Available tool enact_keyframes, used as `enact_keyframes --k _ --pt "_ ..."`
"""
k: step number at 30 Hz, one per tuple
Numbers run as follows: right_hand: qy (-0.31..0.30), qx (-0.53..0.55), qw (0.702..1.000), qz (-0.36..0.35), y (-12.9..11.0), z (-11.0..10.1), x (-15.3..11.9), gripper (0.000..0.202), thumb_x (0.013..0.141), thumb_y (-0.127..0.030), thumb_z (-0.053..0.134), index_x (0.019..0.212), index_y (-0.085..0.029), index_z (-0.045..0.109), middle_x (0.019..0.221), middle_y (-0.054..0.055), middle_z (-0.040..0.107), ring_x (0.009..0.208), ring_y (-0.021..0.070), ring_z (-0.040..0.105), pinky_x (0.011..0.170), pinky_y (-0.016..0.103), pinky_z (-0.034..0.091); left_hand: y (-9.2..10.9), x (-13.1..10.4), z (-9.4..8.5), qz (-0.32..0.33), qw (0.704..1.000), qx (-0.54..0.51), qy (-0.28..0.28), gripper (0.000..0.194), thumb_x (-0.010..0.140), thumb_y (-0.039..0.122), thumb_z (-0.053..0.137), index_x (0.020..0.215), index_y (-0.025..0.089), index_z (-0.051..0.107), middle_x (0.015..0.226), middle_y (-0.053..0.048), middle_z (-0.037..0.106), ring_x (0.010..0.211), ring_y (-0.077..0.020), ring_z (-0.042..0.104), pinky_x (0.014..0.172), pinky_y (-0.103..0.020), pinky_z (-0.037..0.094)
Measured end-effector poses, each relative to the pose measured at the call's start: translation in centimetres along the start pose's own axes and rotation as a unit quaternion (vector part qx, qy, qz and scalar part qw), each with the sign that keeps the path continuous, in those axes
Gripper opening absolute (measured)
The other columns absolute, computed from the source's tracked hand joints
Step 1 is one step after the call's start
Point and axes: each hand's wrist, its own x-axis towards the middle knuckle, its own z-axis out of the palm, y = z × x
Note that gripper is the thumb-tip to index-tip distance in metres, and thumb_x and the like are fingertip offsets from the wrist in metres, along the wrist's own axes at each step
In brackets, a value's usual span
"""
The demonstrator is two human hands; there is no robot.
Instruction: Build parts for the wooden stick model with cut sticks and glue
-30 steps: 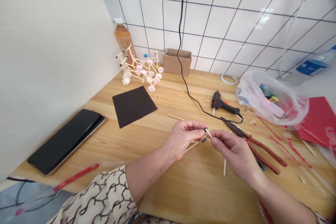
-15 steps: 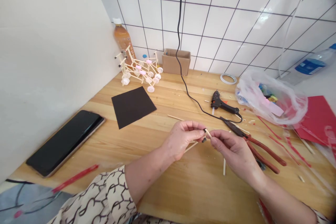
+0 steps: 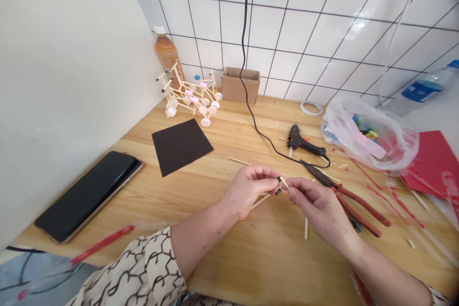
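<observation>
My left hand (image 3: 253,189) pinches a small piece of pale wooden sticks with black ends (image 3: 283,182) between thumb and fingers. My right hand (image 3: 315,203) is closed on the other end of the same short stick, its fingertips close to the left ones. A longer pale stick (image 3: 261,201) slants out below my left fingers; whether it joins the held piece is hidden. Another loose stick (image 3: 306,228) lies on the table left of my right wrist, and one more (image 3: 239,160) lies behind my left hand.
Pliers (image 3: 362,213) and a black glue gun (image 3: 304,142) lie at right, near a plastic bag (image 3: 369,138) and red sheet (image 3: 433,162). Stick models with wheels (image 3: 193,99) stand behind a black square (image 3: 182,147). A phone (image 3: 89,193) lies at left, a cardboard box (image 3: 240,87) at the wall.
</observation>
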Motion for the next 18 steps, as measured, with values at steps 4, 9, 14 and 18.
enact_keyframes --k 4,9,14,18 --pt "-0.001 -0.019 1.000 -0.002 -0.10 -0.04 0.01 0.022 0.085 -0.030 0.045 0.082 -0.018 0.063 0.068 0.001 0.061 0.061 0.0134 0.054 0.056 0.023 0.043 -0.15 0.00 -0.07 0.003 1.000 -0.002 -0.011 0.015 0.053 0.015 0.074 0.066 0.012 0.066 0.060 -0.001 0.065 0.054 -0.0086 0.055 0.062 -0.024 0.043" --pt "0.015 -0.044 0.999 -0.017 -0.18 -0.08 -0.08 0.020 0.085 -0.027 0.045 0.075 -0.018 0.059 0.065 0.001 0.059 0.060 0.0133 0.053 0.056 0.023 0.044 -0.17 0.06 -0.18 0.003 0.999 0.003 -0.037 0.012 0.058 0.018 0.070 0.067 0.012 0.067 0.062 -0.002 0.065 0.059 -0.0106 0.056 0.064 -0.025 0.043" --pt "0.013 -0.063 0.997 -0.031 -0.25 0.07 -0.25 0.019 0.086 -0.025 0.044 0.077 -0.018 0.059 0.068 0.002 0.060 0.063 0.0147 0.055 0.057 0.025 0.044 -0.13 0.17 -0.13 0.013 0.998 0.011 -0.052 0.023 0.067 0.034 0.068 0.060 0.012 0.064 0.062 -0.002 0.060 0.059 -0.0102 0.053 0.062 -0.024 0.042" --pt "0.001 -0.072 0.997 -0.039 -0.18 0.24 -0.53 0.017 0.086 -0.023 0.043 0.080 -0.018 0.059 0.073 0.003 0.062 0.068 0.0161 0.057 0.064 0.028 0.045 -0.01 -0.04 0.09 0.012 0.999 0.023 -0.039 0.022 0.062 0.032 0.072 0.058 0.012 0.063 0.059 -0.001 0.059 0.058 -0.0095 0.052 0.061 -0.023 0.041"
